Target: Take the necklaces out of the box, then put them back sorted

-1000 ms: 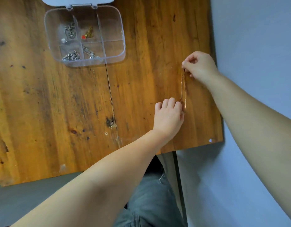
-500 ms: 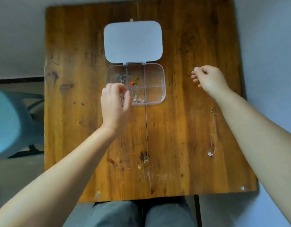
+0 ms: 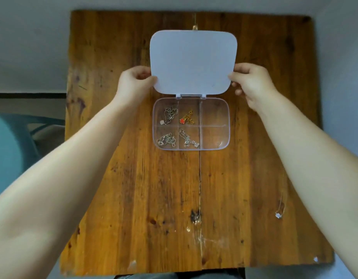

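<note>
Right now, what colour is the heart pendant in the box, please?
Red, on a gold chain; the head view shows the pendant best.

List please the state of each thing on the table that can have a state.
Lid: open, held at both side edges.
Box: four compartments filled, two right ones empty.
Loose necklace: on table, outside box.
Left hand: gripping lid.
Right hand: gripping lid.

No text, label, brand, number or sign can be read anywhere in the view.
</note>
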A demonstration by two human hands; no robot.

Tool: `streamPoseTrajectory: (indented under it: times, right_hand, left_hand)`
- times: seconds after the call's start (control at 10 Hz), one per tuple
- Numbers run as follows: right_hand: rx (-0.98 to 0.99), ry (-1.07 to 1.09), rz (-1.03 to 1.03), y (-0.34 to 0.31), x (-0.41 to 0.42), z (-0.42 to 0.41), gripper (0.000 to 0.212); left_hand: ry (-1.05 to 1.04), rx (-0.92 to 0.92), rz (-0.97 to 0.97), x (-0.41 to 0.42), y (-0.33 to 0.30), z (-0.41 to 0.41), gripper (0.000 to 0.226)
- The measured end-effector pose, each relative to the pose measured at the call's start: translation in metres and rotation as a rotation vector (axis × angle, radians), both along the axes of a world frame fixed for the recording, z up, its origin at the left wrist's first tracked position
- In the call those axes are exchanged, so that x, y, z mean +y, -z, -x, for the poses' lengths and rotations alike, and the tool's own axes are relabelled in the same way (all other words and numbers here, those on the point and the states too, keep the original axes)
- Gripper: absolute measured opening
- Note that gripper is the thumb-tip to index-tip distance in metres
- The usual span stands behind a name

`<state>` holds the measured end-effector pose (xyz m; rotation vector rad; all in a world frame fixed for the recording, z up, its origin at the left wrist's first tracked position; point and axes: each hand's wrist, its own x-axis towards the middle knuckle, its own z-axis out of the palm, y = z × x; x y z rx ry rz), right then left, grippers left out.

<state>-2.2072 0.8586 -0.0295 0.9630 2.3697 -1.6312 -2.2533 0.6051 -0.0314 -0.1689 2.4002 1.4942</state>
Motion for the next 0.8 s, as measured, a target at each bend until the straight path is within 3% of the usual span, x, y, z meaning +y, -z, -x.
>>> streamPoseTrajectory:
  times: [0.2, 0.3, 0.4, 0.6, 0.8]
  right_hand:
    - [0.184, -0.367, -0.281, -0.024, 0.005, -0.059, 0.017]
    - [0.133, -0.487, -0.395, -0.015, 0.001, -0.079, 0.022]
    - [0.090, -0.519, -0.485, -0.002, -0.007, -0.088, 0.024]
    - [0.066, -0.492, -0.509, 0.005, -0.013, -0.089, 0.025]
    - [-0.038, -0.544, -0.482, -0.013, -0.016, -0.100, 0.031]
  left_hand:
    - [0.190, 0.163, 0.060, -0.031, -0.014, -0.037, 0.015]
    - [0.214, 0.077, 0.025, -0.036, -0.010, -0.058, 0.025]
    - [0.182, 0.019, 0.028, -0.037, -0.001, -0.074, 0.033]
    - [0.229, 0.163, 0.282, -0.023, 0.001, -0.091, 0.033]
    - [0.217, 0.115, 0.459, -0.014, -0.011, -0.117, 0.033]
